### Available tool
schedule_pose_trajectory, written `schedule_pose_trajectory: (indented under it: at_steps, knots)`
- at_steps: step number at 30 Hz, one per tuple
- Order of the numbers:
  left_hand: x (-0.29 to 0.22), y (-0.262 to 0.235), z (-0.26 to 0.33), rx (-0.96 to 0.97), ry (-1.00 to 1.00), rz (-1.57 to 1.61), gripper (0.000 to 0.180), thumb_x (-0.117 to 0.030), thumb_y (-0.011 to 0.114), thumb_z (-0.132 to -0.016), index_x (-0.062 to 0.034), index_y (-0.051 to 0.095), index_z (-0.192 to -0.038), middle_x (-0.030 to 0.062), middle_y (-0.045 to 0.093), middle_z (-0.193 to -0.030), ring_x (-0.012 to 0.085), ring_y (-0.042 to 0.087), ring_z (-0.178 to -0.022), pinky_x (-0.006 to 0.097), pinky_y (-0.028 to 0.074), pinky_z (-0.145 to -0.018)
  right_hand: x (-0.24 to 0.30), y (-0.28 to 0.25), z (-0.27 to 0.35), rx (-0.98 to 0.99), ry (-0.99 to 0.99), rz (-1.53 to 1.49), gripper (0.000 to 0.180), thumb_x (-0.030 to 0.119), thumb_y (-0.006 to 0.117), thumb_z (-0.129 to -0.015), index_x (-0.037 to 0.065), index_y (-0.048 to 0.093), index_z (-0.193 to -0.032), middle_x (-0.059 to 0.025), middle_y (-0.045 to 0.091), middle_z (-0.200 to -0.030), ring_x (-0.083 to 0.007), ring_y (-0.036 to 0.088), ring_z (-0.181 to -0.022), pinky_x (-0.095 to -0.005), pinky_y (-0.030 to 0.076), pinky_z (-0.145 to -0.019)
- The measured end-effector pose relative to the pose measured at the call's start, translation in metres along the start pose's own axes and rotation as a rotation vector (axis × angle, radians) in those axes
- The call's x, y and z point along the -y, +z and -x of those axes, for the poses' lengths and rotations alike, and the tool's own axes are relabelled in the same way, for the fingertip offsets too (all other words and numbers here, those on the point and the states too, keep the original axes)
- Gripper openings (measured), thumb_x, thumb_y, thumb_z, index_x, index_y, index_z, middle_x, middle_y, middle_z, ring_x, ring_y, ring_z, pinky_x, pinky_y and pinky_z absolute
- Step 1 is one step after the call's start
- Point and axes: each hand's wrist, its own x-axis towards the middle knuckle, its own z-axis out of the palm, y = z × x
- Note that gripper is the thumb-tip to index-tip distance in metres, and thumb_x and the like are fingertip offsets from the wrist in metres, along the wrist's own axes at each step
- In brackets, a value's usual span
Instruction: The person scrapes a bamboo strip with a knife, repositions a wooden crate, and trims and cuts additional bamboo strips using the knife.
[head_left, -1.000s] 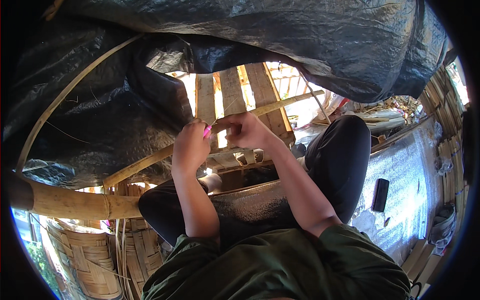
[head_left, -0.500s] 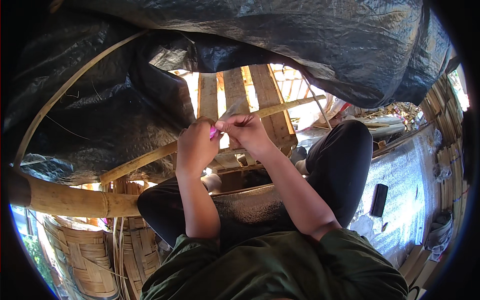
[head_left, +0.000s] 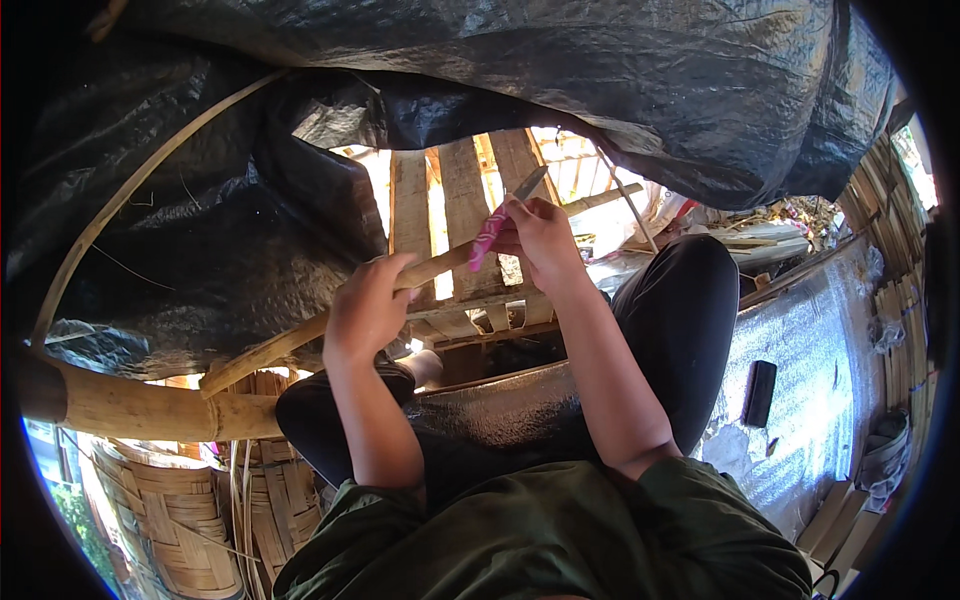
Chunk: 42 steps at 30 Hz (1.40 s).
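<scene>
Pointing away from you and to your right, the knife (head_left: 492, 228) overlaps the bamboo pole (head_left: 437, 268) in view, its long axis aslant, the butt of its pink patterned handle (head_left: 479, 252) nearest you. Your right hand (head_left: 543, 243) has thumb and fingers pinched on the knife near the blade's base. Your left hand (head_left: 370, 305) covers part of the pole, thumb and forefinger parted; whether it clasps the pole is unclear. Wooden slats (head_left: 410, 205) show beyond the pole; black sheeting (head_left: 600, 90) hangs above it.
</scene>
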Motion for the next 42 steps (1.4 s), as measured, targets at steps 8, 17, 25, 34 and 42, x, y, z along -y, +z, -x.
schedule_pose_trajectory:
  at_steps: [8, 17, 25, 34, 42]
  knots:
    - [-0.007, -0.051, 0.027, 0.071, -0.042, 0.013, 0.037, -0.013, 0.067, -0.089, -0.0053, 0.063, -0.125, 0.0197, 0.067, -0.118, 0.0357, 0.064, -0.110, 0.043, 0.049, -0.095, 0.013, -0.001, 0.004, -0.166, 0.055, 0.086, 0.031, 0.035, 0.054, -0.103, 0.004, 0.055, -0.104, -0.0031, 0.055, -0.072, -0.0141, 0.056, -0.054, -0.0296, 0.050, -0.046]
    - [-0.014, -0.053, 0.036, 0.208, -0.053, 0.009, 0.042, -0.012, 0.066, -0.090, -0.0078, 0.062, -0.131, 0.0208, 0.067, -0.112, 0.0373, 0.064, -0.105, 0.041, 0.049, -0.089, 0.012, -0.008, -0.002, -0.232, 0.057, 0.076, 0.022, 0.027, 0.060, -0.098, 0.008, 0.052, -0.094, 0.0008, 0.050, -0.068, -0.0090, 0.048, -0.049, -0.0252, 0.032, -0.040]
    - [-0.014, -0.070, 0.019, 0.319, -0.047, -0.045, 0.030, -0.011, 0.062, -0.093, -0.0063, 0.067, -0.122, 0.0152, 0.068, -0.082, 0.0258, 0.060, -0.062, 0.035, 0.048, -0.064, -0.009, -0.034, -0.026, -0.026, -0.265, 0.685, 0.016, 0.008, 0.051, -0.092, -0.001, 0.054, -0.105, -0.0171, 0.064, -0.076, -0.0253, 0.068, -0.070, -0.0370, 0.051, -0.061]
    - [0.042, -0.026, -0.007, 0.466, -0.113, 0.198, 0.029, -0.002, 0.054, -0.095, 0.0029, 0.065, -0.121, 0.0026, 0.063, -0.076, 0.0075, 0.052, -0.063, 0.026, 0.046, -0.061, -0.061, -0.058, -0.054, 0.173, -0.389, 0.985, 0.016, -0.006, 0.051, -0.081, 0.001, 0.045, -0.095, -0.0189, 0.055, -0.082, -0.0347, 0.059, -0.080, -0.0458, 0.043, -0.070]
    - [0.052, -0.016, 0.004, 0.262, -0.110, 0.232, 0.032, -0.008, 0.059, -0.094, -0.0016, 0.065, -0.124, 0.0112, 0.069, -0.081, 0.0143, 0.061, -0.065, 0.031, 0.049, -0.065, -0.064, -0.052, -0.053, 0.167, -0.446, 1.002, 0.012, -0.005, 0.050, -0.089, -0.003, 0.046, -0.100, -0.0270, 0.061, -0.083, -0.0471, 0.063, -0.084, -0.0500, 0.047, -0.071]
